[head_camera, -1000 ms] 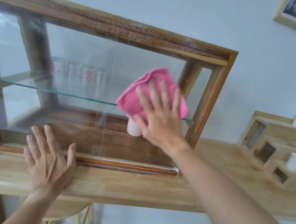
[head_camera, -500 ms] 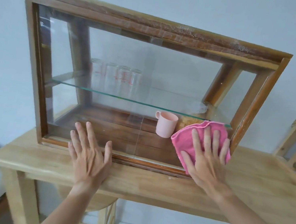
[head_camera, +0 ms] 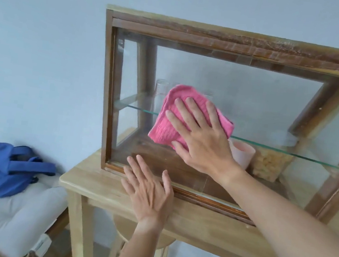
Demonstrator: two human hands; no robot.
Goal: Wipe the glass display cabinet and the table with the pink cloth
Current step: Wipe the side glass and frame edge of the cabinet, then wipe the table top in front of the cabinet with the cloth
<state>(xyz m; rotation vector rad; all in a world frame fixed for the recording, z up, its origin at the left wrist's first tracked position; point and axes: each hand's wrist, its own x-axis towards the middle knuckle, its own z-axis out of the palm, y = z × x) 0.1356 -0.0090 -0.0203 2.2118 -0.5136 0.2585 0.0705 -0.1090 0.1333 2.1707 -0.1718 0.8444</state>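
— What is the right hand doing?
— It lies flat, fingers spread, pressing the pink cloth against the front pane of the glass display cabinet. The bunched cloth shows above and to the left of the fingers, over the left half of the glass.

— And the left hand?
— Open and empty, fingers spread, palm down below the right hand. It rests at the cabinet's lower front rail, where the frame meets the wooden surface; its fingertips overlap the bottom of the pane.

— What sits behind the glass?
— Just right of the right hand, on the cabinet floor, a pale pink cup, partly hidden by the hand, with a clear container of yellowish pieces just beside it. A glass shelf runs across at the level of the right hand's knuckles. Above the cloth, clear glasses stand on that shelf, mostly hidden by it.

— Anything outside the cabinet?
— Well to the left of both hands, a blue bag lies on a white cushion. Below the left wrist, a wooden stool shows under the surface.
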